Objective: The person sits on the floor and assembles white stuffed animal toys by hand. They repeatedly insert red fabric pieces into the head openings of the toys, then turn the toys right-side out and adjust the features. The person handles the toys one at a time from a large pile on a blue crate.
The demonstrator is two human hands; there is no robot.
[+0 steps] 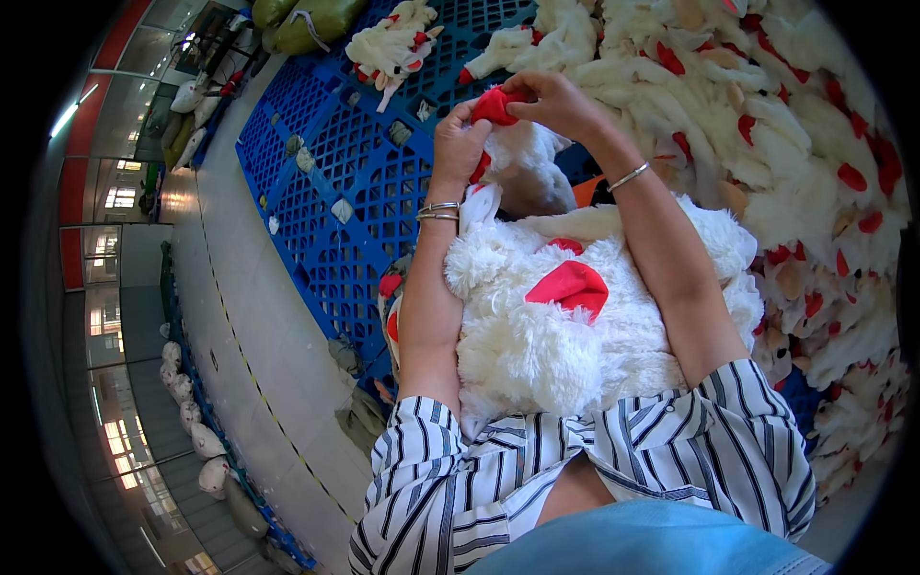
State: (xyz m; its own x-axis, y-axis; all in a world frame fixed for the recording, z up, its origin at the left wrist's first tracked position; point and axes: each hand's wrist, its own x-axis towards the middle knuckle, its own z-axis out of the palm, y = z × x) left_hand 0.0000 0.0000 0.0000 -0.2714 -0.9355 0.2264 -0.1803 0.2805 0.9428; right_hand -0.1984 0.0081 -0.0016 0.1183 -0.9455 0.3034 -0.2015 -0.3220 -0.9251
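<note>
Red fabric piece (495, 105), one: held up between two bare hands, beyond the white bundle in the lap, and seen against the far right part of the blue pallet (321, 182).

Left hand (460, 139): thumb and fingers pinched together on the red piece's left side, no gap showing; metal bangles (439, 210) at the wrist.

Right hand (554, 101): thumb and forefinger bent and closed on its right side, gripping the cloth; one bangle (629, 176).

White plush piece (525, 158), one: directly below the red piece, partly shaded; whether the two are joined cannot be told.

White plush bundle (537, 355), long-piled: lying between the forearms, against the striped shirt (585, 450); a red pointed flap (572, 287) on top.

Plush skin (393, 43), white with red parts: lying flat near the pallet's far edge.

Pale scraps (342, 211), several: scattered on the pallet, some near its left edge.

Heap of plush skins (700, 163), white with red and tan parts: large, loosely piled, to the right of the pallet.

Green sacks (311, 27): beyond the pallet's far left corner.

Stuffed white shapes (206, 441): in a row, across the pale floor (230, 316), left.
</note>
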